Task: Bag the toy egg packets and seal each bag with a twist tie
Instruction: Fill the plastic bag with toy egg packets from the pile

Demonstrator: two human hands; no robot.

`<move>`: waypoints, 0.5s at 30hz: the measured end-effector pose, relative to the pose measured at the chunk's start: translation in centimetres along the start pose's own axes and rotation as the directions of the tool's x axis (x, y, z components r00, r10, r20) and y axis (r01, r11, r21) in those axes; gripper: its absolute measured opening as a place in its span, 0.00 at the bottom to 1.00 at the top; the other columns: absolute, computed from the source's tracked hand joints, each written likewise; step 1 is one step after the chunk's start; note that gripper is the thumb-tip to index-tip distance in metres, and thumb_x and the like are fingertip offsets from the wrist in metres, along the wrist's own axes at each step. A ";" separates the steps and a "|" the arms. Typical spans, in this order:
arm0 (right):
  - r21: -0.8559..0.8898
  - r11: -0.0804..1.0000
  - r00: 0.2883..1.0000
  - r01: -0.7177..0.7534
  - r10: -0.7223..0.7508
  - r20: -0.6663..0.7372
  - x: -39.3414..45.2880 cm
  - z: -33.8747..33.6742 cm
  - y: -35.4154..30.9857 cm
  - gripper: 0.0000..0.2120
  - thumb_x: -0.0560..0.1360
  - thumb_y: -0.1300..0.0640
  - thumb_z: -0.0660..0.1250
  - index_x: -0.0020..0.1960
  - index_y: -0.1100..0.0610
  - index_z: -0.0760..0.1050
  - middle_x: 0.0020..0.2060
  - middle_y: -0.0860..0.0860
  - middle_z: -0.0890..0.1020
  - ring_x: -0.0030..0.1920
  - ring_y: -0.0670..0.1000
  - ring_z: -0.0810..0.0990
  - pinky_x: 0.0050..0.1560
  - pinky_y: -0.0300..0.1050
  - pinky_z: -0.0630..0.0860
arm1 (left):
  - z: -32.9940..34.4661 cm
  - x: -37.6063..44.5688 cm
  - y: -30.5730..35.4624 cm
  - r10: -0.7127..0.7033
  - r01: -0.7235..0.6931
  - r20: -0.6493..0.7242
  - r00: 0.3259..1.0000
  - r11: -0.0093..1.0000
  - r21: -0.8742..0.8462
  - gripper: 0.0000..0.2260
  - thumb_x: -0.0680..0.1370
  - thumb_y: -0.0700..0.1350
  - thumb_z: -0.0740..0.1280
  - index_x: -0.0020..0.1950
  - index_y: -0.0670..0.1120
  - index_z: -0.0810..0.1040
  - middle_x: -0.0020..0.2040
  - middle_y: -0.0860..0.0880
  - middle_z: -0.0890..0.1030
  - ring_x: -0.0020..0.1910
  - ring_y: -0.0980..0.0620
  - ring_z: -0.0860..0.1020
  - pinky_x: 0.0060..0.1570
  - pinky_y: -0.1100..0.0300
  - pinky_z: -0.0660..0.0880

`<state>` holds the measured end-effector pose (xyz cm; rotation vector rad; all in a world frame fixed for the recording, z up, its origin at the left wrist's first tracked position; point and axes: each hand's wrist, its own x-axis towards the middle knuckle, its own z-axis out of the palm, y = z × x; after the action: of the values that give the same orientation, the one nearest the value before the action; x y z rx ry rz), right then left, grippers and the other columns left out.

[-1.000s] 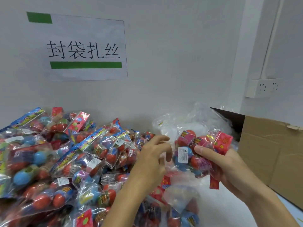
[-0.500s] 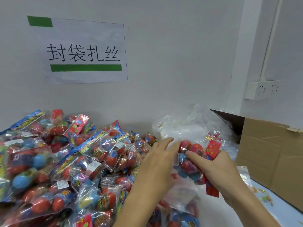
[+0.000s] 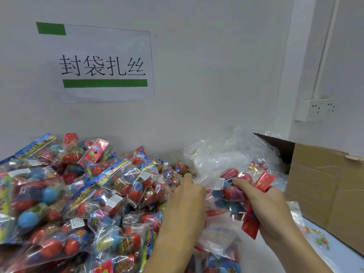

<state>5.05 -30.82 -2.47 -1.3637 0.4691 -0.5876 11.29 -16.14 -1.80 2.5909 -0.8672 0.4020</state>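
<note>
From the head camera, the right hand (image 3: 269,209) is clamped on a bundle of toy egg packets (image 3: 234,186): the thumb lies across the front of the bundle, over a red and a purple egg, and the other fingers curl round its far side, where one fingertip shows past a red header card (image 3: 265,181). A second red card (image 3: 250,226) hangs below the thumb, against the palm. The bundle sits inside a clear bag (image 3: 208,182) whose crinkled film spreads to the thumb side of the grip.

The left hand (image 3: 186,203) is seen from the back, just beside the bundle on that thumb side. Its fingers reach forward, fairly straight, with the forefinger tip at the edge of the film; whether the hidden thumb and fingers pinch the bag cannot be told.

Beyond the left hand, away from the grip, lies a heap of loose packets (image 3: 82,194) of red and blue eggs. Behind the held bundle is a pile of empty clear bags (image 3: 226,154). On the outer side of the right hand stands an open cardboard box (image 3: 325,184). A paper sign (image 3: 102,66) and a socket (image 3: 315,109) are on the wall above.
</note>
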 end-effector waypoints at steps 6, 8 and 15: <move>0.195 0.973 0.991 -0.128 0.132 -0.010 0.1 0.4 0.2 0.09 0.71 0.60 0.75 0.45 0.67 0.82 0.39 0.63 0.86 0.35 0.61 0.86 0.34 0.54 0.83 | 0.1 -0.1 -0.6 0.053 -0.063 0.158 0.986 0.996 0.061 0.24 0.74 0.27 0.62 0.66 0.46 0.77 0.72 0.46 0.58 0.67 0.45 0.65 0.59 0.53 0.74; 0.246 0.957 0.987 -0.157 0.159 0.010 0.0 0.6 0.3 0.08 0.72 0.61 0.75 0.45 0.67 0.82 0.39 0.63 0.86 0.34 0.61 0.86 0.33 0.54 0.84 | -0.1 -0.1 -0.7 0.050 -0.064 0.180 0.982 0.995 0.073 0.24 0.75 0.28 0.62 0.67 0.46 0.76 0.74 0.46 0.55 0.69 0.43 0.64 0.61 0.53 0.74; 0.302 0.936 0.983 -0.182 0.182 0.029 0.1 0.9 0.6 0.12 0.73 0.59 0.73 0.52 0.66 0.82 0.47 0.65 0.85 0.48 0.67 0.85 0.38 0.53 0.83 | -0.5 -0.5 -0.6 -0.014 -0.020 0.260 0.966 0.991 0.129 0.12 0.79 0.34 0.62 0.58 0.44 0.79 0.80 0.44 0.47 0.74 0.41 0.60 0.60 0.51 0.74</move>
<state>5.75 -30.18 -2.88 -1.0141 0.4772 -0.4842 11.27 -15.23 -1.73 2.8081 -0.9594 0.1223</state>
